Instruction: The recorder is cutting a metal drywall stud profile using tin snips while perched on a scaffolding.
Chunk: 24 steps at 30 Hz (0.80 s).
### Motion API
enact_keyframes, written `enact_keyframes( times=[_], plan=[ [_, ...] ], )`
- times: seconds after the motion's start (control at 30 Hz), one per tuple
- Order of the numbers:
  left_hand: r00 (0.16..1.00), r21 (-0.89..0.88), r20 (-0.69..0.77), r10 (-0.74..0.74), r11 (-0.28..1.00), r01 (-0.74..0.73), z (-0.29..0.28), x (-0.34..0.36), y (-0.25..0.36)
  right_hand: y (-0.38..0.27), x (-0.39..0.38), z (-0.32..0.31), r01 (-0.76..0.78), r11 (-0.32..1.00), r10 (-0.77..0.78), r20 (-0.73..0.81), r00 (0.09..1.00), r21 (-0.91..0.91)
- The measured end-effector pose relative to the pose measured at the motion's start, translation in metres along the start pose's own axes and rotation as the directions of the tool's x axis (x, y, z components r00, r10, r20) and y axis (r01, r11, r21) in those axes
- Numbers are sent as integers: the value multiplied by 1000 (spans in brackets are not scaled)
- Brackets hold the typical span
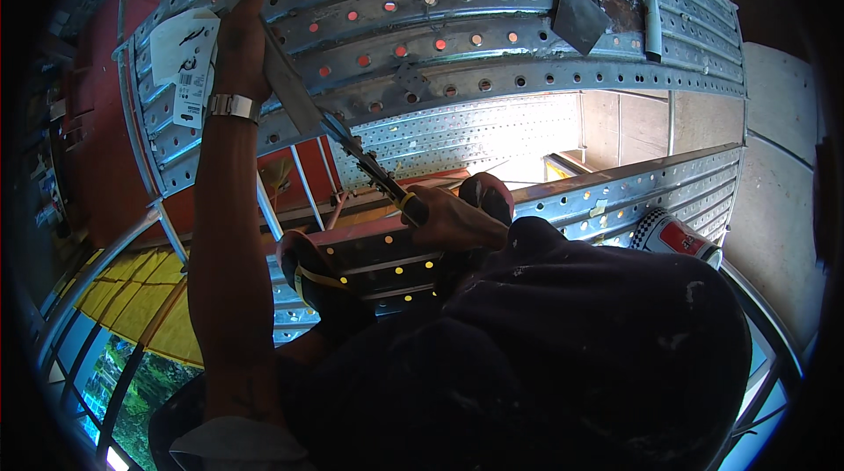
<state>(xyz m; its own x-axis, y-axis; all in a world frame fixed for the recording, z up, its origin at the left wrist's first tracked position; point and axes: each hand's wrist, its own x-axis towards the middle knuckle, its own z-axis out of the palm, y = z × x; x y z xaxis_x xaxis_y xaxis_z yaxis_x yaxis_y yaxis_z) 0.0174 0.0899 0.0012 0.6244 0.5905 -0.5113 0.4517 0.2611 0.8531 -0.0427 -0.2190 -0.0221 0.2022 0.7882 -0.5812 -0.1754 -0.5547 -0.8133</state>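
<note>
My left hand (pixel 241 42), with a metal-banded watch at the wrist, reaches far forward. Its fingers close round a long grey metal strip (pixel 283 76) that slants down to the right. In my right hand (pixel 455 221), near my feet, is a pair of tin snips (pixel 374 170) with dark handles and a yellow band. Their blades meet the strip's lower end; whether they are closed through it cannot be made out. My two feet in sandals (pixel 315 278) rest on the lower perforated plank behind the snips.
Perforated metal scaffold planks (pixel 457 58) lie ahead, with a gap before the lower plank. On them are dark flat pieces (pixel 580 18), a short grey strip (pixel 651 23) and white packaging cards (pixel 186 54). A checkered can (pixel 675 238) stands right; scaffold tubes (pixel 110 253) edge the left.
</note>
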Motion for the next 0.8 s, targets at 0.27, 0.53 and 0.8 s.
enact_keyframes(
  times=[0.27, 0.53, 0.8],
  plan=[
    [1000, -15, -11, 9, 1000, -9, -3, 4, -4, 6, 2, 4, -33, 999, 33, -3, 999, 32],
    [1000, 11, -7, -5, 1000, 6, -3, 0, -1, 1, 3, 1, 6, 1000, -6, 3, 1000, -11],
    [1000, -1, -26, 15, 1000, -15, 5, -3, 0, 7, 5, 10, -21, 999, 23, -49, 999, 50]
  ],
)
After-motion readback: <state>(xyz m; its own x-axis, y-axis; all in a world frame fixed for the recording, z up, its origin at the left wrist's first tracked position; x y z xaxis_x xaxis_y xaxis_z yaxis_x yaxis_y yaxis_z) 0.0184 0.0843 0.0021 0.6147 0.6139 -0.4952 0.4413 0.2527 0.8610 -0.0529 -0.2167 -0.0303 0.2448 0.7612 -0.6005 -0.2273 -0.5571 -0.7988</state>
